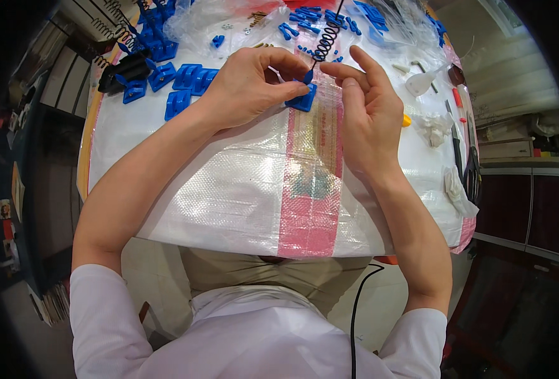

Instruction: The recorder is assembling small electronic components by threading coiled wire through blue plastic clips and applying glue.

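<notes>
My left hand (244,88) has its thumb and forefinger closed on a small blue plastic base (303,103) with a pointed blue tab. From this piece a black coiled spring (325,45) with a thin straight end rises and leans away to the right. Just right of the spring is my right hand (375,123), its fingers apart and bent, with nothing seen between them. Its forefinger points toward the foot of the spring, though I cannot tell whether it touches. The thumb of my left hand hides part of the base.
Loose blue bases (178,104) and finished-looking ones with springs (159,47) stand at the left, near a black cylinder (122,71). Small blue parts (308,16) and clear plastic bags (197,28) lie at the back. At right are a white squeeze bottle (421,82), crumpled tissue (432,128) and black-handled scissors (473,177).
</notes>
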Demonstrator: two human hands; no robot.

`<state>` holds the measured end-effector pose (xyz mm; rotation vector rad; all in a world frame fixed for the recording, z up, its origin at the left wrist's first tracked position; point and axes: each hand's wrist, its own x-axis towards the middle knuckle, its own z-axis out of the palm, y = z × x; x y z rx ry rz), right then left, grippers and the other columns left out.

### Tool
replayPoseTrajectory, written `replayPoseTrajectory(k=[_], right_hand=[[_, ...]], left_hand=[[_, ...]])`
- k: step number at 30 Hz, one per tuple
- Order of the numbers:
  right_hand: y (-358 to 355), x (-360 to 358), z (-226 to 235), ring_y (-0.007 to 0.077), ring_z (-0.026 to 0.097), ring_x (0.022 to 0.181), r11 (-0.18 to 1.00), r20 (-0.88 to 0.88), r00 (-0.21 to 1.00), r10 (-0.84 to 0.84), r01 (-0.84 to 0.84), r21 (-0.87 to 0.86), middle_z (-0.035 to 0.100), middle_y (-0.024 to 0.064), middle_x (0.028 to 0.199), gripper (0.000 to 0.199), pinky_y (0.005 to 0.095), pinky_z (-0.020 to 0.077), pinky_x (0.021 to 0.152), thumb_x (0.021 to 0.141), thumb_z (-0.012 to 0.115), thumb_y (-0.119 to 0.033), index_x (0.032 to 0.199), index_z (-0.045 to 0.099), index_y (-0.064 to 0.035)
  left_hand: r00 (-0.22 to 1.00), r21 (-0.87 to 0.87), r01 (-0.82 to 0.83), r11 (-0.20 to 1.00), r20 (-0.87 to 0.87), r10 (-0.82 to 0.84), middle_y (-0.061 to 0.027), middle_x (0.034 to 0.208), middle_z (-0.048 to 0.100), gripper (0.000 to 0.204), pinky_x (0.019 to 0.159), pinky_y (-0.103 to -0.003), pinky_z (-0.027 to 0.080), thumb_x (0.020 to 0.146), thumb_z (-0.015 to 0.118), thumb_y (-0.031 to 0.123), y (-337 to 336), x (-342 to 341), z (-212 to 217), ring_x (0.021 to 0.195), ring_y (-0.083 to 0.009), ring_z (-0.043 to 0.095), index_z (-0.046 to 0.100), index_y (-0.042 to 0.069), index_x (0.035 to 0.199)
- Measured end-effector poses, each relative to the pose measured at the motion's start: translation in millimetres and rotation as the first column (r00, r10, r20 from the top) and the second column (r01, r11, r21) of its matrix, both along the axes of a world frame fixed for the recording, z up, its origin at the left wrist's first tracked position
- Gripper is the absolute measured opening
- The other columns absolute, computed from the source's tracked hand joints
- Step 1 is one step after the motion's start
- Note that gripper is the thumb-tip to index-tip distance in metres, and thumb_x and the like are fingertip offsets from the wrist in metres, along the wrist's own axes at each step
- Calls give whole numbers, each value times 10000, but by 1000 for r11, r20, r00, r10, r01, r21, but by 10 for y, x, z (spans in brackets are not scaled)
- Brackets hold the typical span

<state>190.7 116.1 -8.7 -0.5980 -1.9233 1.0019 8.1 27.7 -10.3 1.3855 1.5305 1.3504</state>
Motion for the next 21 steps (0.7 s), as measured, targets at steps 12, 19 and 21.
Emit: replayPoseTrajectory(k=[12, 19, 21], right_hand=[[-24, -9, -2, 156, 682, 626, 997, 25, 999, 21, -23, 67, 777, 125, 1006, 415, 287, 533, 591, 924, 522, -19, 1321, 552, 98], [-38, -28, 1, 151, 693, 637, 997, -14, 999, 35, -34, 70, 778, 124, 1000, 406, 283, 545, 601, 918, 518, -13, 1304, 569, 105], [-53, -19, 34, 143, 690, 633, 997, 10, 999, 32, -32, 70, 779, 121, 996, 405, 278, 541, 594, 918, 517, -11, 1302, 572, 105]], left_hand=[[1000, -5, -6, 1000, 26, 6, -58, 949, 748, 247, 758, -255, 551, 877, 778, 131, 15, -5, -42, 804, -103, 656, 748, 0, 1084], [1000, -8, -11, 1000, 27, 11, -49, 921, 744, 231, 722, -249, 546, 878, 776, 128, 12, 7, -21, 778, -89, 642, 752, 3, 1070], [999, -8, -10, 1000, 37, 10, -48, 917, 743, 232, 718, -248, 546, 877, 778, 129, 12, 2, -26, 773, -87, 640, 752, 2, 1069]])
